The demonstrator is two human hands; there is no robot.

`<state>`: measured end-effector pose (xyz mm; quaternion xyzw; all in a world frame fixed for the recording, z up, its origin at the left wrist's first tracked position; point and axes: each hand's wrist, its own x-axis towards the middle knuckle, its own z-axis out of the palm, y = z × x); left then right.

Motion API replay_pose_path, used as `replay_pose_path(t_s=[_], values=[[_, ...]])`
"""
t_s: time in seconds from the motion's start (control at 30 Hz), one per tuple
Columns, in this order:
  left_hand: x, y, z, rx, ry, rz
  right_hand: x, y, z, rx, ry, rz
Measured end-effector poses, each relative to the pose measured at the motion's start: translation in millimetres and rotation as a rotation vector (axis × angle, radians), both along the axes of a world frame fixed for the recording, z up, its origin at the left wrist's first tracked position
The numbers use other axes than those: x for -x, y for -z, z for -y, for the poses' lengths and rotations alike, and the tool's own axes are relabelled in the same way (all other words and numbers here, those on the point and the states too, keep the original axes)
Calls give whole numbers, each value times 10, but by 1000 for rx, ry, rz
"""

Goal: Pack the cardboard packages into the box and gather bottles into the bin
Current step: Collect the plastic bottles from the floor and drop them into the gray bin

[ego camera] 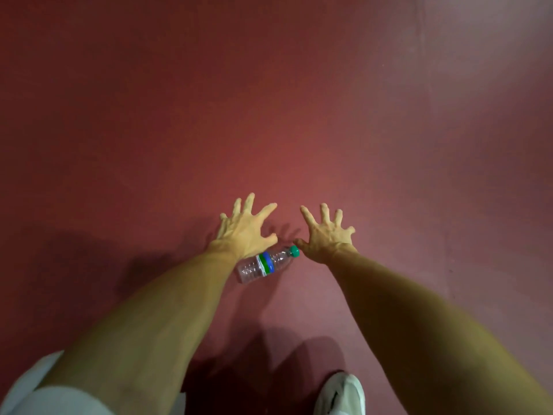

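Note:
A clear plastic bottle (264, 265) with a green cap and a blue-and-green label lies on its side on the red floor, cap pointing right. My left hand (244, 227) hovers over its base end with fingers spread wide, holding nothing. Just right of the cap, my right hand (324, 235) is spread open too, its thumb close to the cap. Both arms are stretched forward and down. No cardboard packages, box or bin show in this view.
The dull red floor (269, 115) fills the view, brighter at the upper right. A white shoe (341, 395) stands at the bottom right. A light garment edge (36, 390) shows at the bottom left.

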<state>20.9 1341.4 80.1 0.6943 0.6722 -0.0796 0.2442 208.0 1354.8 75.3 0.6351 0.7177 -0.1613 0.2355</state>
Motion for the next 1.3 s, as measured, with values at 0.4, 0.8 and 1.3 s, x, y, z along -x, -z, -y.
replay_pose_path(t_s=[0.4,0.8,1.3], values=[[-31,1184,261,217,123,-35,-130,927,324,164,-9,49],[-32,1085,260,118,188,-95,-287,740,283,149,-45,94],[463,-2953,231,-74,52,27,355,-3100,121,12,-231,-67]])
